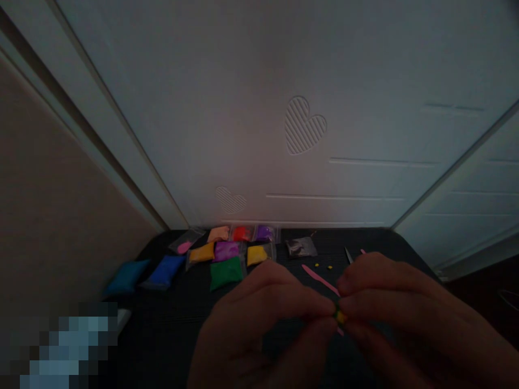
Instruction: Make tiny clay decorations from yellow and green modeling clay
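Note:
A tiny yellow-and-green piece of modelling clay (339, 317) is pinched between the fingertips of both hands, above the dark table. My left hand (267, 319) is closed on it from the left with thumb and forefinger. From the other side, my right hand (405, 310) grips it in the same way, so most of the piece is hidden. Beneath and behind the fingertips lies a pink plastic modelling knife (320, 279), partly covered. Two small yellowish bits (330, 267) rest beyond it. Past my right hand shows the pointed metal tip (348, 255) of a tool, mostly hidden.
Several clear packets of coloured clay lie at the back left, among them a green packet (226, 273), a yellow packet (258, 254) and a blue packet (165, 272). A dark packet (300, 247) lies farther right. A white panel with hearts (304, 127) rises behind the table (170, 324).

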Motion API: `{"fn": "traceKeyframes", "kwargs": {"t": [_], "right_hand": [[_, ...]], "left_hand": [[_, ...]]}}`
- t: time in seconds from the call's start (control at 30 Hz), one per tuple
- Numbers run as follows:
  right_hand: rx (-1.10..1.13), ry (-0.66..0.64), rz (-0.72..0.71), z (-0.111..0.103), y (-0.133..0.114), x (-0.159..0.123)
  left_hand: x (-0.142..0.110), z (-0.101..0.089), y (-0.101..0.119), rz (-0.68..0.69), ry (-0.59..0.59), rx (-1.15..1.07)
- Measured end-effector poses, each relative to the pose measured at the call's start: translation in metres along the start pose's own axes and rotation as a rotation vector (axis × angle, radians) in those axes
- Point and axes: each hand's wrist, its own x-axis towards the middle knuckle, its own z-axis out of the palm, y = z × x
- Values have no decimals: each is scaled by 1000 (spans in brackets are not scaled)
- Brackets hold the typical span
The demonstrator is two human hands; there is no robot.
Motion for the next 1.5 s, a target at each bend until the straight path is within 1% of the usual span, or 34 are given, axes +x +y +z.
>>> {"fn": "traceKeyframes", "kwargs": {"t": [0.07,0.13,0.23,0.27,0.4,0.53,0.57,0.63,0.7,0.77,0.9,1.0,1.07,1.1,1.27,1.37,1.5], "right_hand": [[7,34,35,4,-1,-2],[7,86,96,8,-2,-4],[-5,131,148,9,-2,-5],[-7,124,144,9,-2,-5],[-5,70,46,8,0,-4],[-39,137,105,11,1,-5],[-52,133,97,11,1,-5],[-74,48,36,8,1,-4],[-81,-46,-25,5,1,-1],[-82,-79,-40,2,2,0],[-75,-47,-10,3,4,0],[-60,-41,-2,4,4,-1],[-52,-60,-17,3,4,-1],[-52,-69,-22,3,4,-1],[-47,-25,20,3,2,-2],[-50,-41,17,4,2,-2],[-58,-18,22,5,3,-1]], "left_hand": [[0,1,0,-9,4,-13],[0,2,0,-35,19,-35],[-1,3,0,-83,22,-71],[-1,3,1,-92,19,-87],[-2,2,2,-167,25,-119],[0,2,1,-266,-14,-118],[1,2,1,-281,-36,-125],[2,3,1,-302,-55,-135],[3,4,1,-317,-56,-136],[4,4,2,-334,-38,-140],[4,4,3,-389,-34,-157],[3,4,3,-422,-27,-175],[3,4,2,-433,-18,-198],[3,5,2,-435,-13,-210],[2,4,1,-423,-37,-243],[2,3,1,-419,-43,-244],[2,4,0,-416,-4,-251]]}}
